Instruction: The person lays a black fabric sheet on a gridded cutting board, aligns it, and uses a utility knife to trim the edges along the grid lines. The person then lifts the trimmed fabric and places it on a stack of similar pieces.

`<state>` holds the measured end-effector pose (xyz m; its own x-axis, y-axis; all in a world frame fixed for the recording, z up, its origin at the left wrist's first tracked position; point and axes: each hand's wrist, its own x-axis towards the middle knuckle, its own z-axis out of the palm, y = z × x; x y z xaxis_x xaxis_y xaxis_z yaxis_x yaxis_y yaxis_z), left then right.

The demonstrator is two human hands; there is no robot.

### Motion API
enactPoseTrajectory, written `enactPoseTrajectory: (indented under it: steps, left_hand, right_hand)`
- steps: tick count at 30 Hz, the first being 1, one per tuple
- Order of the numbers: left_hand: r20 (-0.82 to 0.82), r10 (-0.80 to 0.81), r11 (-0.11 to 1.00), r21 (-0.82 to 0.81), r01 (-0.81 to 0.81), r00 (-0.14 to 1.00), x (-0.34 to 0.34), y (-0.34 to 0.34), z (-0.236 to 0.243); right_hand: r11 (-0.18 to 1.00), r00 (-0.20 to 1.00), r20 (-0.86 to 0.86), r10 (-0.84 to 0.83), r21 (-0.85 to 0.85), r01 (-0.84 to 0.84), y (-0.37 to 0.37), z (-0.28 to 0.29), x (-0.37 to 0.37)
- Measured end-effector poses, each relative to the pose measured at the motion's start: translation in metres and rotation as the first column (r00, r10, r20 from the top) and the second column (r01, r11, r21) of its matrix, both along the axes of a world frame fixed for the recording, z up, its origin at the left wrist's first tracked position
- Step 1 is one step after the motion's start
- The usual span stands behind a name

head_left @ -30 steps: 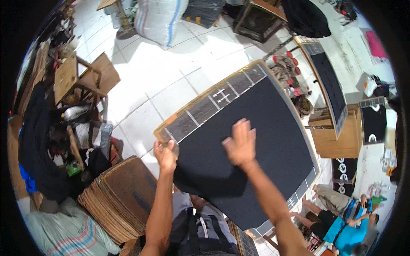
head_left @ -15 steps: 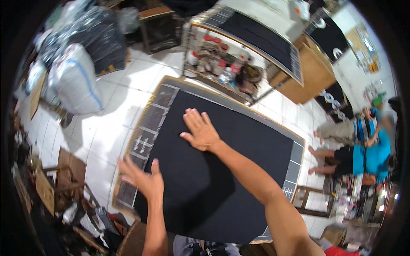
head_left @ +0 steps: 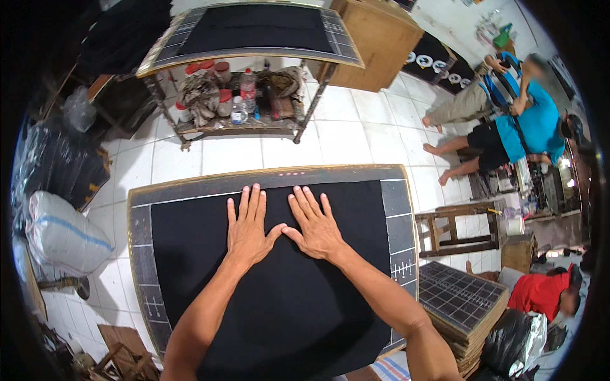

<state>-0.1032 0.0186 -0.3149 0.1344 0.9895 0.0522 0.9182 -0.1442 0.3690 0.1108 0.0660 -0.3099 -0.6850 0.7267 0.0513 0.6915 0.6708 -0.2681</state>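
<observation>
**Both hands pressing flat on black cloth atop the bench**

Standing beyond the bench's (head_left: 190,185) far edge: a metal rack (head_left: 241,108) holding red-capped jars (head_left: 203,68), a clear bottle (head_left: 249,86) and bundled rags, topped by a second dark board (head_left: 254,32) with gridded margins. Lying to the left on the tiled floor (head_left: 356,140): a white sack (head_left: 60,232), with black bags (head_left: 54,162) behind it. Sitting at the right: a small wooden stool (head_left: 454,232) just beside the bench, and nearer, a stack of gridded boards (head_left: 460,305). Resting farther right: people in blue and red clothes, well apart from the bench. Nothing lying on the cloth apart from the hands.

Covering most of the bench top: a black cloth (head_left: 286,305), smooth and matt, running off the near edge, leaving a dark marked border bare along the left, far and right sides. Pressing down palm-flat on its far-middle part: left hand (head_left: 249,230) and right hand (head_left: 316,227), fingers spread slightly, thumbs angling toward each other and nearly touching, gripping nothing.
</observation>
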Motion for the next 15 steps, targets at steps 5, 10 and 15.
enactPoseTrajectory:
  steps: [5,10,15]
  left_hand:
    - [-0.069,0.105,0.992,-0.061,-0.109,0.992,0.013,0.003,0.001]
    - [-0.102,0.106,0.989,-0.091,-0.116,0.989,0.014,0.003,0.004]
    - [-0.144,0.09,0.995,-0.028,-0.095,0.985,0.019,0.005,0.006]
  right_hand:
    - [0.857,0.85,0.117,-0.513,0.021,0.514,0.027,-0.003,0.046]
    - [0.719,0.721,0.135,-0.679,-0.073,0.691,0.032,-0.005,0.065]
    - [0.653,0.655,-0.044,-0.755,0.046,0.756,0.035,-0.006,0.068]
